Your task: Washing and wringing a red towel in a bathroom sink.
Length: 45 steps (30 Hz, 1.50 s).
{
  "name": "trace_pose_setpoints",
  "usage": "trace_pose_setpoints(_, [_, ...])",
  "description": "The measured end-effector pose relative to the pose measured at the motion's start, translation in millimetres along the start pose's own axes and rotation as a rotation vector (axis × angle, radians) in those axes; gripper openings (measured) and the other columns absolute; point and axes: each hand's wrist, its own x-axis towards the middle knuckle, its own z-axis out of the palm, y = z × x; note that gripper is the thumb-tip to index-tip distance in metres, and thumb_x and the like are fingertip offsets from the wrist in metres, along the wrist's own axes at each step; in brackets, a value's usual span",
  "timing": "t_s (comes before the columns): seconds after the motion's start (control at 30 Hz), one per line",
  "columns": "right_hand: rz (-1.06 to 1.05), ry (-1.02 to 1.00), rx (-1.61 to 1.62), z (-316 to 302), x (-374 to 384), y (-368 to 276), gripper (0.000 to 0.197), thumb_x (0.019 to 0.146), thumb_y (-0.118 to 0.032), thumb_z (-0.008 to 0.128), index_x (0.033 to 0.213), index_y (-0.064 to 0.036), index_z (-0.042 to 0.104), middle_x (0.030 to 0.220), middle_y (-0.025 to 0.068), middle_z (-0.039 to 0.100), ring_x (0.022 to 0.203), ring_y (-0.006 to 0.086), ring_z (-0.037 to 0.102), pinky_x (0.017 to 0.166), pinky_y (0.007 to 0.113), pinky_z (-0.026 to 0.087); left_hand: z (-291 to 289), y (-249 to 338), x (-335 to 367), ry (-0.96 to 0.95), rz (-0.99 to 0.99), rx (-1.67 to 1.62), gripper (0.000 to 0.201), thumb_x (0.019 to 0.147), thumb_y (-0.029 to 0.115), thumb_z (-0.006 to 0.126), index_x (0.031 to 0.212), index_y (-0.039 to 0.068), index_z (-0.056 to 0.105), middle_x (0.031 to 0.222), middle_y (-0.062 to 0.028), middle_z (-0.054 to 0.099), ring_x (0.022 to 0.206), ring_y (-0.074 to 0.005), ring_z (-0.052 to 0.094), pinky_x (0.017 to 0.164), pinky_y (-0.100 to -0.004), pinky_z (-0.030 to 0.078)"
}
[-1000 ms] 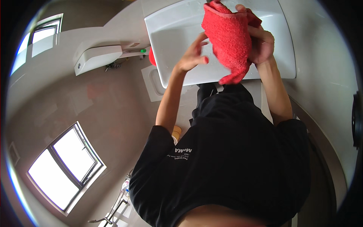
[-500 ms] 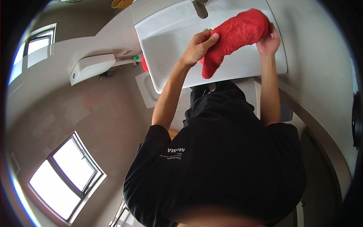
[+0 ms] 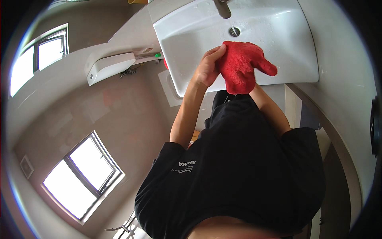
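A mitten-shaped piece of red fluffy cloth, with a lobe sticking out at its right, is held over the front part of the white washbasin. My left hand grips its left edge, thumb on top and fingers underneath. The right forearm runs up to the cloth's lower right side. There the right hand disappears behind or inside the cloth, and its fingers are hidden.
A grey metal faucet hangs over the far side of the basin, above the round drain. A thin water streak shows between them. To the left, a white toilet tank stands against the wall near a small green-topped item.
The red cloth has come nearer to my body and turned, its lobe now pointing right. My right hand has dropped from its right end to out of sight by the cloth. The drain now shows.
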Motion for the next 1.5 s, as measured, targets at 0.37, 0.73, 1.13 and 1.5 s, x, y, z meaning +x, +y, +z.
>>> trace_pose_setpoints(0.37, [-0.133,-0.425,-0.249,-36.2,41.9,-89.6,0.037,0.097,-0.017,0.055,0.132,-0.0075,0.048,0.132,0.0095,0.054,0.115,0.0216,0.055,0.096,0.035,0.05,-75.7,-7.1,86.9,0.205,0.005,0.316,0.045,0.095,0.031,0.057,0.12,-0.006,0.059,0.108,-0.0121,0.066,0.098,-0.0183,0.062,0.089,-0.0294,0.047])
trace_pose_setpoints(0.73, [-0.462,-0.579,0.039,8.1,143.8,-61.5,0.039,0.094,-0.035,0.053,0.122,-0.0078,0.05,0.12,0.0098,0.057,0.109,0.0243,0.056,0.092,0.038,0.048,-103.6,-33.7,130.9,0.149,-0.019,0.326,0.045,0.098,0.032,0.052,0.127,-0.002,0.053,0.118,-0.0107,0.062,0.105,-0.0186,0.06,0.091,-0.0326,0.046])
trace_pose_setpoints(1.13, [-1.186,-0.156,-1.258,33.2,136.5,-96.4,0.057,0.073,-0.044,0.071,0.119,-0.0137,0.055,0.116,0.0078,0.06,0.104,0.0279,0.059,0.085,0.038,0.049,-145.8,-101.8,133.7,0.463,-0.107,0.193,0.078,0.09,0.062,0.05,0.146,0.011,0.034,0.145,-0.0135,0.039,0.128,-0.0323,0.039,0.104,-0.0441,0.035])
trace_pose_setpoints(1.5, [-1.283,0.096,-1.622,4.7,163.5,-75.8,0.07,0.071,-0.041,0.078,0.129,-0.0129,0.05,0.127,0.0108,0.055,0.115,0.0299,0.054,0.098,0.04,0.046,-94.7,-107.3,202.8,-0.016,-0.111,-0.762,0.111,0.072,0.082,0.053,0.146,0.004,0.025,0.144,-0.0158,0.036,0.134,-0.0347,0.035,0.11,-0.0523,0.028])
